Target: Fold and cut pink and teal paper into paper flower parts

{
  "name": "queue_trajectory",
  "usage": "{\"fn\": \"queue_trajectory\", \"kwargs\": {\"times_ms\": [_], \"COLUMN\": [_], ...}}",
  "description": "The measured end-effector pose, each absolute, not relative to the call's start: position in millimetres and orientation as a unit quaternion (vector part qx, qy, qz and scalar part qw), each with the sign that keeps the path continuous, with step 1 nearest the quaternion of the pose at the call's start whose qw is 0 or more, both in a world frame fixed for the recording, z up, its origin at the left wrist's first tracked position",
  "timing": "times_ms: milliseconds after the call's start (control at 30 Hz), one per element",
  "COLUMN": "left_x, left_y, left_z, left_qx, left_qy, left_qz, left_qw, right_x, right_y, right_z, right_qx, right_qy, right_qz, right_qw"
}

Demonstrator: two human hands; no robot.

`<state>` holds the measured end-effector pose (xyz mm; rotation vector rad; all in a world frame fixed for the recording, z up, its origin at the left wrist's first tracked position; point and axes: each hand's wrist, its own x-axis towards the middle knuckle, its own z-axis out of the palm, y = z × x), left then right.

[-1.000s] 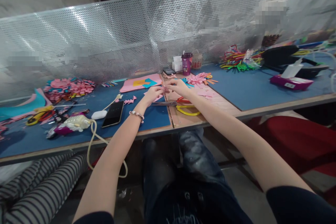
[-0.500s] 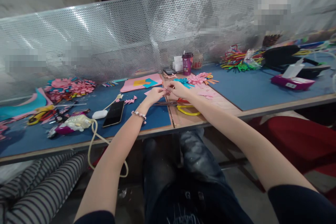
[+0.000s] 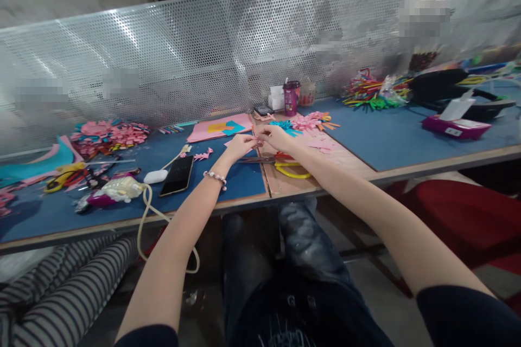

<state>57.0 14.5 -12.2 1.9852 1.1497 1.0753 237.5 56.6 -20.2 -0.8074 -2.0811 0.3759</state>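
Note:
My left hand and my right hand meet over the near middle of the table, fingertips pinched close together. Something small and pinkish may be between them, but it is too small and blurred to name. Just under the hands lie scissors with yellow handles, partly hidden by my right forearm. Beyond the hands are stacked pink sheets with an orange piece and a blue piece on top. Pink fringed pieces and blue fringed pieces lie past my right hand.
A phone, a white earbud case and a pale cable lie to the left. Behind them is a pink heap. A purple cup stands near the perforated metal screen. A purple tissue pack lies right. Someone's striped legs show at left.
Both hands stay pinched together in nearly the same place, with only slight finger movement. The view has shifted very slightly.

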Motion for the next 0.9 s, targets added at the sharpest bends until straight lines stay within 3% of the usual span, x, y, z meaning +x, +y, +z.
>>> {"fn": "queue_trajectory", "kwargs": {"times_ms": [400, 667, 800, 900], "left_x": [58, 61, 39, 7], "left_y": [22, 13, 18, 19], "left_z": [-18, -7, 3, 13], "left_qx": [0.759, 0.738, 0.682, 0.632], "left_qy": [0.452, 0.474, 0.580, 0.670], "left_qz": [0.403, 0.422, 0.425, 0.384], "left_qw": [0.238, 0.231, 0.131, 0.058], "right_x": [226, 226, 230, 231], "right_y": [48, 44, 50, 57], "right_z": [-18, -17, -20, -23], "right_qx": [-0.346, -0.334, -0.354, -0.383], "right_qy": [-0.827, -0.805, -0.772, -0.773], "right_qz": [0.088, 0.112, 0.078, 0.054], "right_qw": [0.434, 0.478, 0.522, 0.503]}}
